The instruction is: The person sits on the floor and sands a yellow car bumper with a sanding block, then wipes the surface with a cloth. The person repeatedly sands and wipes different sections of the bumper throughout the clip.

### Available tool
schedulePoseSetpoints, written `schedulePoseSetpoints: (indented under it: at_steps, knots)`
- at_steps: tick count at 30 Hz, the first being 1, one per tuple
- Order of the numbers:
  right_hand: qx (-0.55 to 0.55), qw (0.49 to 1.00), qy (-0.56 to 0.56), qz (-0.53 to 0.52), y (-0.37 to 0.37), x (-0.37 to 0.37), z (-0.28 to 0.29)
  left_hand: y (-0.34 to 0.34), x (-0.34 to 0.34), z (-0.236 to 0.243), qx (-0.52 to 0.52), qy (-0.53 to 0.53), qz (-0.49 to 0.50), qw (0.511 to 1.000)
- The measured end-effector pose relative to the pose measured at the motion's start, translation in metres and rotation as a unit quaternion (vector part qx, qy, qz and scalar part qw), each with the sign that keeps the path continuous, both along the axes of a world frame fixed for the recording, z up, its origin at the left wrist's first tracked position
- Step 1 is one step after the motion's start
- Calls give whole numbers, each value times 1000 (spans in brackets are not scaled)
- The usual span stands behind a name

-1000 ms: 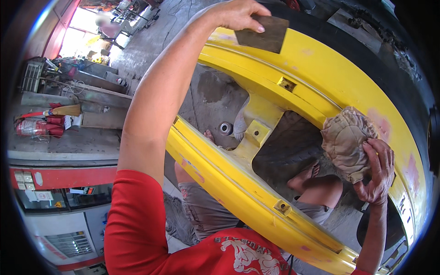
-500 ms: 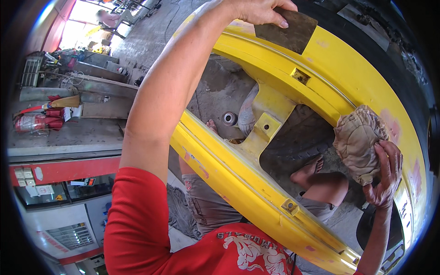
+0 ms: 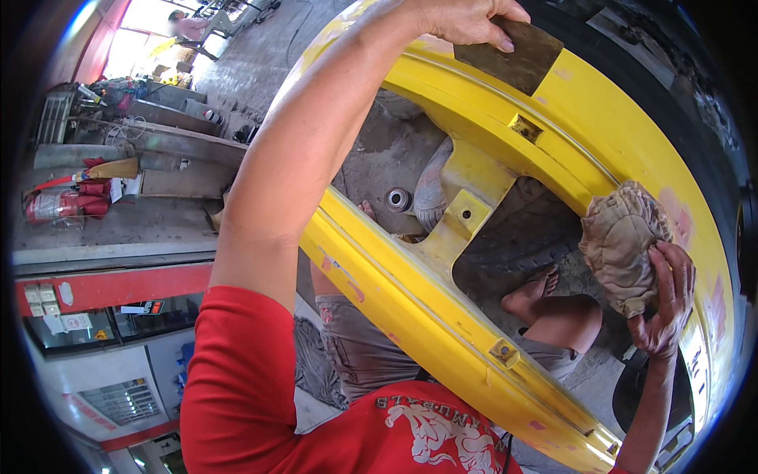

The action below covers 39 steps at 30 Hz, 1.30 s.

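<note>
A large yellow vehicle body panel [image 3: 474, 371] with pinkish patches curves across the view in front of me. At its far part, my left hand [image 3: 474, 20] pinches the edge of a dark brown square sheet [image 3: 517, 57] that looks like sandpaper and lies against the yellow surface. My right hand [image 3: 666, 300] grips a crumpled beige rag [image 3: 622, 245] over the right part of the panel, fingers bent over its edge. How firmly the rag presses on the panel cannot be made out.
A black tyre-like curve [image 3: 608, 75] runs beyond the panel. Through the opening, a small round can [image 3: 397, 199] stands on the concrete floor. At left are a bench [image 3: 158, 213] with a red fire extinguisher [image 3: 59, 207] and a brush [image 3: 114, 169]. Another person [image 3: 189, 28] sits far off.
My left hand and the brown sheet have shifted slightly to the right along the panel. The whole view has moved a little; my right hand still keeps the rag in about the same place.
</note>
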State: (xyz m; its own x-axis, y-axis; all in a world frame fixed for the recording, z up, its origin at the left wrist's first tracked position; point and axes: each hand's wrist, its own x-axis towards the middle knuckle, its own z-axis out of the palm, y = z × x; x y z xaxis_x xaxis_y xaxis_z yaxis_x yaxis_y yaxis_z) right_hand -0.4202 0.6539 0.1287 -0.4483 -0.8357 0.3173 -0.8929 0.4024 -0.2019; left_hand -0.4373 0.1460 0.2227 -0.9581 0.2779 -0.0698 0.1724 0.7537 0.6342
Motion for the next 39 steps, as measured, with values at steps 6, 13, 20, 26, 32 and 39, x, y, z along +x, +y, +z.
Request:
schedulePoseSetpoints:
  at_steps: [6,13,20,26,32,39]
  knots:
    - [2,1000,0,-1,1,-1,0,4,1,4,-33,4,15,999]
    - [-2,1000,0,-3,1,-1,-1,3,2,4,-56,28,13,998]
    - [3,1000,5,-3,1,-1,-1,0,-9,4,-51,10,-30,998]
    - [8,1000,12,-2,0,-1,0,0,-16,0,-88,14,-34,995]
    - [6,1000,6,3,-1,-1,1,1,-14,2,-83,30,-45,995]
    - [2,1000,-8,10,-2,0,4,28,-3,-34,-152,35,-85,984]
